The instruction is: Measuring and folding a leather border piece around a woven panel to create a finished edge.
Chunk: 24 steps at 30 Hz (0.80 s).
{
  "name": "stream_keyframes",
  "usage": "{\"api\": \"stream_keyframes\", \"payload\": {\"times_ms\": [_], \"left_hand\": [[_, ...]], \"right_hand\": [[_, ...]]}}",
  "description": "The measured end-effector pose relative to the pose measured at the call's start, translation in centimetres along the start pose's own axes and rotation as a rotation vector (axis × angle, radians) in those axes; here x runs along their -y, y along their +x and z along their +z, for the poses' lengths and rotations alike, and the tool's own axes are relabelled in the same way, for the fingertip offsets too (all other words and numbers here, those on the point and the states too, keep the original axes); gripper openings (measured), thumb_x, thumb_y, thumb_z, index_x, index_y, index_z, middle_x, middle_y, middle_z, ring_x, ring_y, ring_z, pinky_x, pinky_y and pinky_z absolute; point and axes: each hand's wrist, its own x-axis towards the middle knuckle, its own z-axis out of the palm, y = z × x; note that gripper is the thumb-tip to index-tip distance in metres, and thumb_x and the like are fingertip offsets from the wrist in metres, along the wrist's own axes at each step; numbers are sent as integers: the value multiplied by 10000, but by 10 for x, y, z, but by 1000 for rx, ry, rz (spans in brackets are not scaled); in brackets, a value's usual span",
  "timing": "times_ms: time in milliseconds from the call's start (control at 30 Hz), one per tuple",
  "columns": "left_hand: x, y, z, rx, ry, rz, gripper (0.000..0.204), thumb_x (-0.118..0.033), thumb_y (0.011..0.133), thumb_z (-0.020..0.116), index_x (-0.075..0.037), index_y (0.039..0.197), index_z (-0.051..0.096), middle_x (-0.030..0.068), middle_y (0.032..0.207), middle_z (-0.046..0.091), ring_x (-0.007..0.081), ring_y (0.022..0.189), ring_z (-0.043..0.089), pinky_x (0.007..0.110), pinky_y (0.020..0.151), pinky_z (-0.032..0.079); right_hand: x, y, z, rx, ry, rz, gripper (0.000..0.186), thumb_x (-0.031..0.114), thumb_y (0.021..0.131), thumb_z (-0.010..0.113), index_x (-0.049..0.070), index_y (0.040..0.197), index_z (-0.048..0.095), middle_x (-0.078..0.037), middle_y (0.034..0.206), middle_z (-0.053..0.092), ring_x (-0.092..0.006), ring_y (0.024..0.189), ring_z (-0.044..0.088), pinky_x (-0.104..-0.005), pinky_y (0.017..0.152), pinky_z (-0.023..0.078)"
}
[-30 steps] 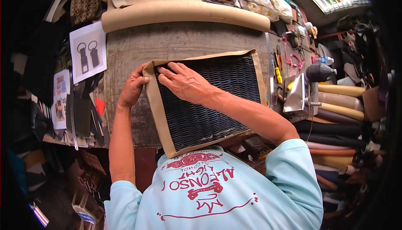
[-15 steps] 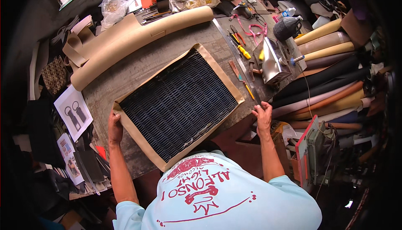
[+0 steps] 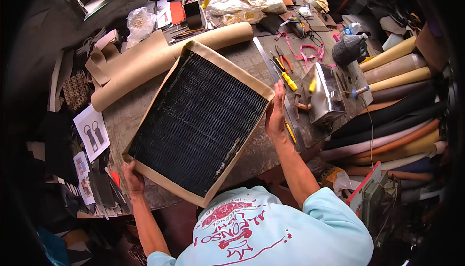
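two hands [image 3: 131,178] [image 3: 276,111], one woven panel [image 3: 198,116], one metal can [image 3: 325,94]

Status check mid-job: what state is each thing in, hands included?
Left hand: gripping the panel's left corner.
Right hand: against the panel's right corner, grip partly hidden.
Black woven panel: turned diagonally, woven face toward the camera.
Tan border: along the panel's edges.
Tan sheet material: partly rolled.
Yellow-handled screwdriver: lying on the table.
White plastic bag: crumpled.
Key-fob picture: printed side up.

Left grip [image 3: 133,178] lower, right grip [image 3: 276,113] farther forward, fingers [image 3: 278,94] extended, both forearms [image 3: 296,169] spread apart
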Motion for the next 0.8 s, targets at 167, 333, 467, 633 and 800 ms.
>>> {"api": "stream_keyframes", "payload": {"times_ms": [167, 333, 467, 633, 800], "left_hand": [[-4, -106, 118, -4, 80, -37, 1020, -414, 718, 788, 30, 1505, 313, 146, 1453, 459, 259, 1357, 440, 394, 1156, 297], [17, -177, 177, 198, -242, -421, 1091, -466, 780, 719, 29, 1550, 125, 172, 1575, 250, 308, 1474, 233, 477, 1195, 197], [34, -174, 196, 643, -257, -703, 1042, -472, 845, 645, 29, 1556, 72, 186, 1626, 96, 313, 1516, 102, 524, 1208, 151], [40, -145, 205, 1170, 225, -572, 826, -407, 906, 621, 1, 1531, 267, 218, 1537, 361, 330, 1427, 353, 447, 1169, 293], [-49, -85, 190, 1257, 351, -351, 520, -229, 910, 668, -14, 1366, 538, 165, 1280, 634, 292, 1149, 629, 410, 1001, 492]], "right_hand": [[-3, 150, 42, 282, 147, 233, 933, 713, 949, 345, 55, 1569, 116, -179, 1573, 274, -264, 1373, 402, -367, 1106, 374], [-11, 184, 132, 693, 1, 443, 989, 757, 910, 346, 74, 1574, 79, -208, 1625, 112, -302, 1415, 349, -380, 1112, 383], [-29, 165, 161, 993, -209, 603, 1038, 773, 888, 375, 93, 1580, 7, -202, 1633, 67, -302, 1371, 426, -372, 1104, 398], [-28, 119, 175, 1067, -295, 483, 924, 711, 956, 327, 104, 1583, 24, -180, 1636, 77, -320, 1333, 486, -385, 1107, 405], [50, 73, 116, 812, -761, -55, 627, 324, 995, 566, 46, 1501, 319, -201, 1456, 466, -277, 1247, 573, -378, 1052, 455]]}}
